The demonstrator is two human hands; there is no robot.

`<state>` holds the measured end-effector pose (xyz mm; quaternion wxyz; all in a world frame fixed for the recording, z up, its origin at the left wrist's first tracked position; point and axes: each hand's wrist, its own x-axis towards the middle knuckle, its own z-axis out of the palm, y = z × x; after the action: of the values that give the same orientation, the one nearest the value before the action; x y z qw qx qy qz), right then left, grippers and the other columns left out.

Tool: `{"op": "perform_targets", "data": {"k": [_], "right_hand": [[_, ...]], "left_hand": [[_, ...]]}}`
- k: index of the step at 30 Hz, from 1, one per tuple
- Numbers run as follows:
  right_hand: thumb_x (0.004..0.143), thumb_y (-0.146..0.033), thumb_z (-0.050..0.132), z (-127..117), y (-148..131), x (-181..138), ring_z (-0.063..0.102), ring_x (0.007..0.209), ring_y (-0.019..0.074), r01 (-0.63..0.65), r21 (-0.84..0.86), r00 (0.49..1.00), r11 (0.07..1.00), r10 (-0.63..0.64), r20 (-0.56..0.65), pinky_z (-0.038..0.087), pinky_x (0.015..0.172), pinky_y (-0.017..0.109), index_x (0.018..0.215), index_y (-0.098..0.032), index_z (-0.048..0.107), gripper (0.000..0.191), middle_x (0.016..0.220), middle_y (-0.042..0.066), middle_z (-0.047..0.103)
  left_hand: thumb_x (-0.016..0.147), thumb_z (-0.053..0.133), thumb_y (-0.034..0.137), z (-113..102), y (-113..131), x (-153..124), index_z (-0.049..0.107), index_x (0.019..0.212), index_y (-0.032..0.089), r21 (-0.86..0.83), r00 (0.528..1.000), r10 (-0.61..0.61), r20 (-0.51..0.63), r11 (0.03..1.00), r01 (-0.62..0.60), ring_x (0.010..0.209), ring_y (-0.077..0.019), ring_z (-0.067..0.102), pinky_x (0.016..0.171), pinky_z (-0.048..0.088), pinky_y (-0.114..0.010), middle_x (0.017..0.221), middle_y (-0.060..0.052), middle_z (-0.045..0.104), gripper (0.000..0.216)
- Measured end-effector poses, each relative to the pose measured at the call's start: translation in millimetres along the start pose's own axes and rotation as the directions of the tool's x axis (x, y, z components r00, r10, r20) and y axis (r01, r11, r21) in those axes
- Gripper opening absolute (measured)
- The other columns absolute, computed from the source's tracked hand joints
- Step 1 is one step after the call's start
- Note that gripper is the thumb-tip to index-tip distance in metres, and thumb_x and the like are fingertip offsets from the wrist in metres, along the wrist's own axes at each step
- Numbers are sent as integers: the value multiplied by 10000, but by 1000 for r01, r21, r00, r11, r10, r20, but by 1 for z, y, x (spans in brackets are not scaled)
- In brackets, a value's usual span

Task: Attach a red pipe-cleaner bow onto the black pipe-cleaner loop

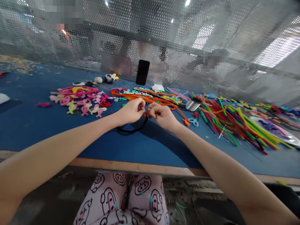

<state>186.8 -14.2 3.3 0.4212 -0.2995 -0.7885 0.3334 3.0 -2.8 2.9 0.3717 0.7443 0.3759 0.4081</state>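
A black pipe cleaner (pixel 134 130) hangs in a curved loop just over the blue table, its upper part hidden behind my hands. My left hand (pixel 132 111) is closed in a pinch at the upper side of the loop. Close beside it, my right hand (pixel 162 115) pinches where the black strand rises to the fingertips. The fingertips of both hands nearly meet, and the exact grip between them is too small to make out. Left of my hands lies a pile of pink, yellow and white twisted pipe-cleaner pieces (pixel 84 101). Orange pipe cleaners (pixel 150 98) lie just beyond my hands.
A spool of silver wire (pixel 193 104) stands to the right, beside a heap of long coloured pipe cleaners (pixel 231 120). A dark phone (pixel 142 72) leans upright against the perforated metal screen (pixel 93 37). The table's wooden edge (pixel 140 165) runs in front of my lap.
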Motion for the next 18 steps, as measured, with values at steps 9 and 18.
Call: {"op": "perform_targets", "data": {"k": [9, 18], "right_hand": [[575, -43, 397, 0, -1, 0, 580, 774, 162, 14, -123, 994, 992, -1, 105, 454, 737, 341, 508, -198, 514, 206, 799, 30, 565], [637, -40, 435, 0, 2, -4, 595, 771, 155, -3, -64, 996, 998, 9, 91, 477, 754, 338, 534, -198, 542, 216, 838, 31, 574]], "left_hand": [[703, 567, 71, -5, -1, 2, 458, 759, 230, 195, 994, -2, 110, 981, -20, 665, -185, 623, 629, 429, -303, 678, 16, 599, 201], [739, 529, 92, -15, -1, -4, 562, 864, 214, 349, 990, 51, 130, 932, -94, 671, -178, 585, 646, 413, -302, 726, -4, 644, 178]]}}
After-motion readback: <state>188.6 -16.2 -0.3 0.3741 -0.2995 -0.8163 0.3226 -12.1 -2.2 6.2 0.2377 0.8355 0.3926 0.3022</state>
